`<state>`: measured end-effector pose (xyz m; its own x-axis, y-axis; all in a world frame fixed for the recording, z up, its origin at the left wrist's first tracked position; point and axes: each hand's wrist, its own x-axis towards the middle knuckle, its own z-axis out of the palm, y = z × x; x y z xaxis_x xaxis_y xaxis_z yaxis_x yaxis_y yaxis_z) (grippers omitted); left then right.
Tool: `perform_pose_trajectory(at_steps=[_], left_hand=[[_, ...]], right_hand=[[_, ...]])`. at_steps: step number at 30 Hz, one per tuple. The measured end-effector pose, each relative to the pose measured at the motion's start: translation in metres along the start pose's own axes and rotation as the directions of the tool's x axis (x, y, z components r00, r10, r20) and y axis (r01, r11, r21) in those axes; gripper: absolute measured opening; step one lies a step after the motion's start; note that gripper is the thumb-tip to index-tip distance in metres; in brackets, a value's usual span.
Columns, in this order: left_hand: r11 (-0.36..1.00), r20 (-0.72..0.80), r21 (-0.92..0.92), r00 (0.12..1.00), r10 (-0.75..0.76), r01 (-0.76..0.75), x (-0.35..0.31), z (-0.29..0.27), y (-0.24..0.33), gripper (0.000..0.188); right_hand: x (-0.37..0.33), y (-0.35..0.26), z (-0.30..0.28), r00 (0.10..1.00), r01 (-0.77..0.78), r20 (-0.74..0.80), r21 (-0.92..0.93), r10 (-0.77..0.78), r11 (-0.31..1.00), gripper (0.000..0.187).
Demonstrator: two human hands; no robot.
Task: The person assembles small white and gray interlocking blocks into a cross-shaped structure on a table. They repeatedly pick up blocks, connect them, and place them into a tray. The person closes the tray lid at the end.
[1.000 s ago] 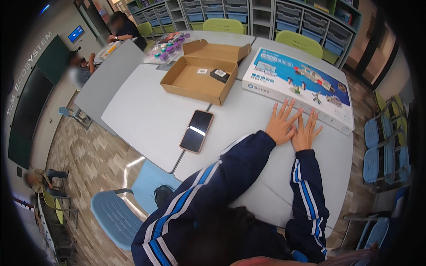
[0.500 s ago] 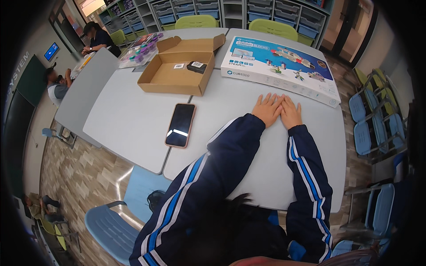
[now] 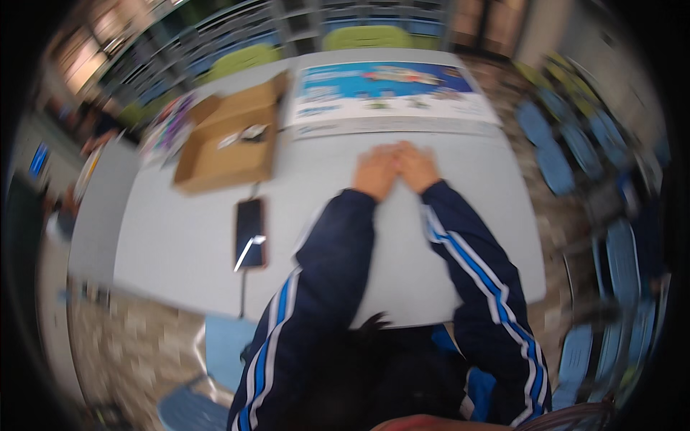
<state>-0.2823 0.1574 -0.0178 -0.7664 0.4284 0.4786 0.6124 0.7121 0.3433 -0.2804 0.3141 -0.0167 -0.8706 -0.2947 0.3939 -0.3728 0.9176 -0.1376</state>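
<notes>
Both hands rest low over the light grey table, close together in front of a large flat box. My left hand and my right hand meet at the fingertips. Motion blur softens the fingers, but they look stretched out and flat, with nothing held. Just beyond them lies the blue and white boxed block set, pictures of built models on its lid. To the left is a smartphone, dark screen up, in a pinkish case. Behind the phone stands an open brown cardboard box holding a small black item.
A clear pack of purple and teal parts lies at the far left of the table. Green chairs stand behind the table, and blue chairs line the right side. Shelves with trays run along the back.
The whole view has turned and blurred, so the table now sits straighter. Hands, phone and boxes keep about the same places on the table; my fingers look closer together.
</notes>
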Motion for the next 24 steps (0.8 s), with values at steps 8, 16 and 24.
perform_pose_trajectory(at_steps=[8, 16, 24], left_hand=[[0.992, 0.159, 0.099, 0.982, -0.099, 0.084, 0.003, -0.014, 0.007, 0.052], [0.878, -0.114, -0.477, 0.988, -0.1, 0.034, -0.048, -0.055, 0.057, 0.02], [0.842, 0.126, -0.511, 0.954, 0.272, -0.173, -0.186, -0.125, 0.119, 0.004]], right_hand=[[-0.015, -0.017, 0.001, 0.959, -0.052, -0.275, 0.049, 0.063, 0.997, 0.028], [-0.059, -0.055, -0.044, 0.793, 0.307, -0.609, 0.366, -0.023, 0.878, 0.019], [-0.198, -0.083, -0.123, 0.912, 0.405, -0.189, 0.569, -0.365, 0.716, 0.02]])
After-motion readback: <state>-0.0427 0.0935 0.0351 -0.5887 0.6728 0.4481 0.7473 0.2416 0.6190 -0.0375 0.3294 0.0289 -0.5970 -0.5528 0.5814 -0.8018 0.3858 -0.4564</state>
